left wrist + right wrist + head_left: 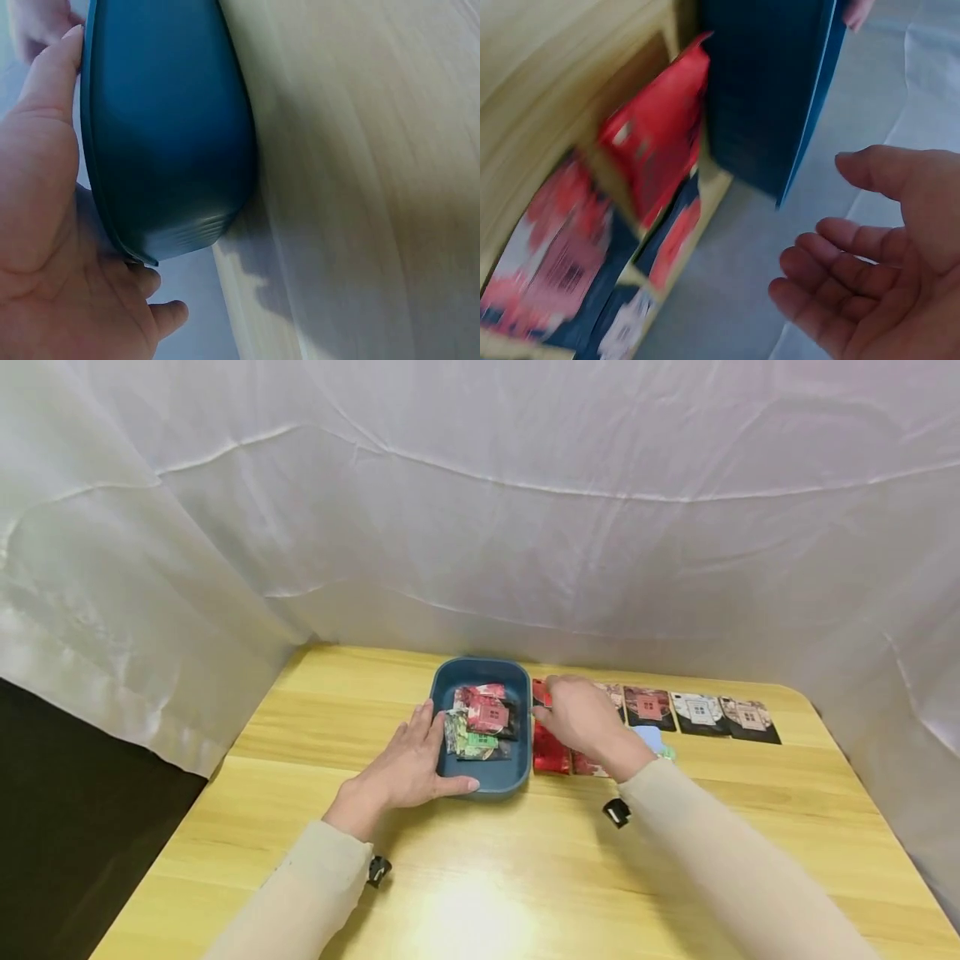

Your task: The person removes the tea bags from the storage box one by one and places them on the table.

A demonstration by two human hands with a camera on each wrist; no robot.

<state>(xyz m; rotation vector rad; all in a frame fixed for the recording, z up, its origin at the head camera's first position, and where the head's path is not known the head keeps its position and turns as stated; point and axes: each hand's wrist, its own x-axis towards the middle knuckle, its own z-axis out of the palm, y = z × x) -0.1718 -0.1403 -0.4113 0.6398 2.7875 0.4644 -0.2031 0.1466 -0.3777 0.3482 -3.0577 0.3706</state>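
A dark blue bin (pixel 492 779) stands on the table with several printed sachets inside, among them a pinkish-red sachet (pixel 488 715) and a green one (pixel 480 747). My left hand (pixel 405 763) rests against its left side and near corner, fingers spread along the rim and thumb over the front edge. To the right of the bin, my right hand (pixel 588 714) hovers over laid-out sachets, its fingers loosely bent with nothing between them in the right wrist view. Near it lie a shiny red sachet (pixel 660 135) and a pink floral sachet (pixel 559 262). The hand partly hides others.
Along the table's back edge lies a row of sachets: a dark red one (pixel 649 707), a white one (pixel 700 713) and a beige one (pixel 750 718). A light blue item (pixel 648 739) is partly behind the right wrist. A white curtain (pixel 480 543) hangs behind the table.
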